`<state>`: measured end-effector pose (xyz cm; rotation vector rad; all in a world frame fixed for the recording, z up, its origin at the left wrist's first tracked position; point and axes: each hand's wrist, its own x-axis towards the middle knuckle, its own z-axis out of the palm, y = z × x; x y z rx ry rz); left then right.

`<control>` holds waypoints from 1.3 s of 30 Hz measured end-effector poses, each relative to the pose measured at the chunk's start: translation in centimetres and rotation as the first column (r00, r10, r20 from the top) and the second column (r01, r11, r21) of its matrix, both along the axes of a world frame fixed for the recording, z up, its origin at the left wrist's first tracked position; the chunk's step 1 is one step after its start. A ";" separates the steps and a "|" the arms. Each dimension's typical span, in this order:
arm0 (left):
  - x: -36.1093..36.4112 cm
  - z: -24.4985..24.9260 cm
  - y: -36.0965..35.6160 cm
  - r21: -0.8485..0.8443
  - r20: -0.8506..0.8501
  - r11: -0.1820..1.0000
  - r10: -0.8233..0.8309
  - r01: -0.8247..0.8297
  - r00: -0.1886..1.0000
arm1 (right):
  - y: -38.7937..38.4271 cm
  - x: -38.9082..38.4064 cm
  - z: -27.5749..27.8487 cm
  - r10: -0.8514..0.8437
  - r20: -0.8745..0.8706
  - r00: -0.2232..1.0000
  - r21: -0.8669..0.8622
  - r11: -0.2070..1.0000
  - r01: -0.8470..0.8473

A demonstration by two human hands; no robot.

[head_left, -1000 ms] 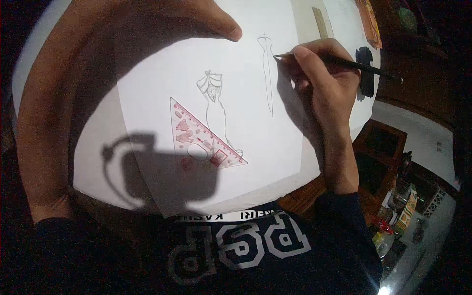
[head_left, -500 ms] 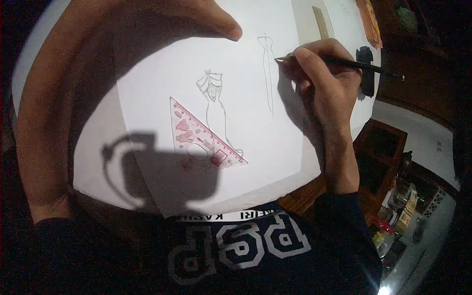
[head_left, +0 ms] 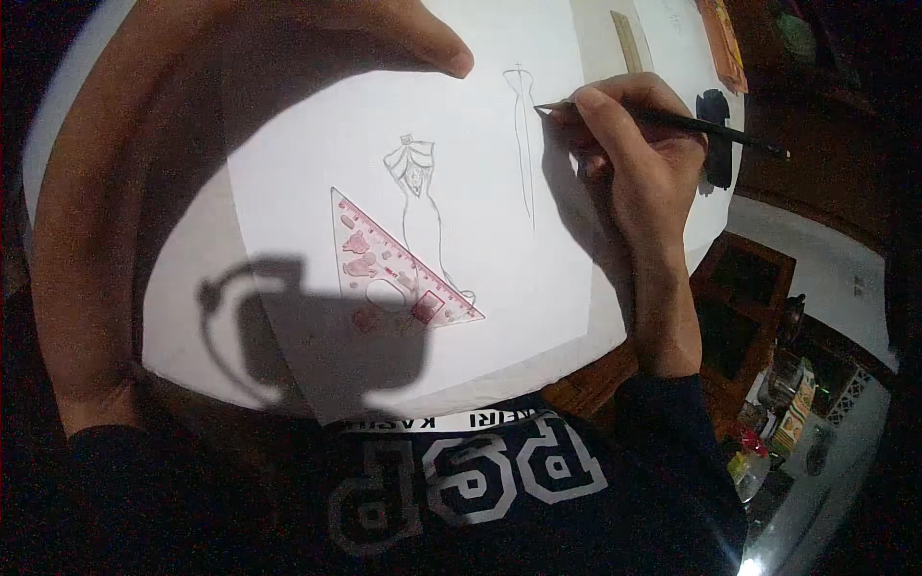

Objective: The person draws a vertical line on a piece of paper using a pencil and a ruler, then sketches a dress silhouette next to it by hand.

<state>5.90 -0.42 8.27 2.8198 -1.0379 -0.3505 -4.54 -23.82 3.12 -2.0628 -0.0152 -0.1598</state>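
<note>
My right hand [head_left: 639,144] grips a dark pencil [head_left: 715,126], its tip at the right outline of a slender figure sketch [head_left: 523,144]. That hand rests on a white sheet of paper [head_left: 509,298]. At the top, my left hand [head_left: 418,34] lies on the paper with one digit stretched out and nothing seen in it; its other fingers are cut off or in shade. Between the hands and lower down is a more detailed dress sketch [head_left: 420,192]. A clear set square [head_left: 360,269] with pink markings covers part of that sketch.
A narrow ruler [head_left: 627,40] lies beyond my right hand. Near the board's right edge are a black object [head_left: 714,110] and an orange item [head_left: 720,43]. A cup-shaped shadow falls across the lower left. Cluttered items [head_left: 778,413] stand at the lower right, below the board.
The pencil tip has shifted slightly up along the right side of the slender figure. My left hand and the set square stay about where they were.
</note>
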 end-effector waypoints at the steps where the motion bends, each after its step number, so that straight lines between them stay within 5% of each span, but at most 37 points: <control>1: -0.3 0.3 -0.3 0.013 -0.011 1.000 0.015 -0.015 1.000 | -0.1 0.0 -0.1 0.000 0.000 1.000 0.000 1.000 0.000; 5: -0.9 0.6 -0.7 0.075 0.000 0.991 0.110 -0.109 0.994 | -0.5 0.0 -0.2 0.024 0.009 1.000 0.021 0.999 -0.025; 8: 0.2 0.2 -0.1 -0.038 0.043 0.998 -0.051 0.052 0.998 | -0.9 0.0 -0.1 0.037 -0.008 0.999 0.043 0.998 -0.037; 10: 1.2 0.7 -1.0 0.129 -0.172 0.988 0.111 -0.089 0.979 | -1.0 -0.1 -0.2 0.035 -0.016 0.999 0.075 0.997 -0.034; 17: 1.0 0.8 -1.0 0.160 -0.192 0.984 0.115 -0.084 0.975 | -0.5 -0.2 -0.6 0.014 0.071 0.997 0.048 0.999 -0.017; 19: 0.1 0.2 -0.2 0.017 -0.004 1.000 -0.022 0.022 1.000 | -0.5 -0.2 -0.6 0.012 0.055 0.998 0.084 0.996 -0.016; 23: 0.6 0.2 -0.3 0.042 0.009 0.999 -0.007 0.007 1.000 | -0.5 -0.2 -0.2 0.025 0.017 1.000 0.052 0.998 -0.025; 26: 0.8 1.1 -0.8 0.062 -0.214 0.998 -0.010 0.023 0.977 | -0.6 -0.2 -0.3 0.024 0.005 1.000 0.055 0.998 -0.024; 28: -0.8 0.7 -1.5 0.119 -0.014 0.985 0.129 -0.127 0.992 | -0.6 -0.2 -0.2 0.019 0.006 1.000 0.068 0.997 -0.019; 31: 0.7 1.2 -1.3 0.119 -0.200 0.988 0.121 -0.098 0.972 | -0.5 -0.3 0.1 0.046 0.009 0.999 0.064 0.997 -0.046; 34: 0.4 1.3 -3.1 0.236 -0.131 0.941 0.279 -0.243 0.951 | -0.6 -0.2 -0.1 0.068 0.017 0.998 0.066 0.995 -0.069; 35: 0.3 0.9 -2.3 0.236 -0.131 0.941 0.279 -0.243 0.951 | -0.7 -0.1 -0.3 0.082 0.036 0.996 0.070 0.994 -0.085; 37: -0.2 0.3 -0.4 0.012 0.001 0.999 -0.030 0.030 1.000 | -0.9 -0.1 -0.3 0.095 0.054 0.994 0.075 0.992 -0.099; 39: 0.8 0.8 -1.1 0.081 -0.098 0.996 0.048 -0.040 0.994 | -0.8 -0.3 -0.1 0.064 -0.001 0.998 0.045 0.997 -0.064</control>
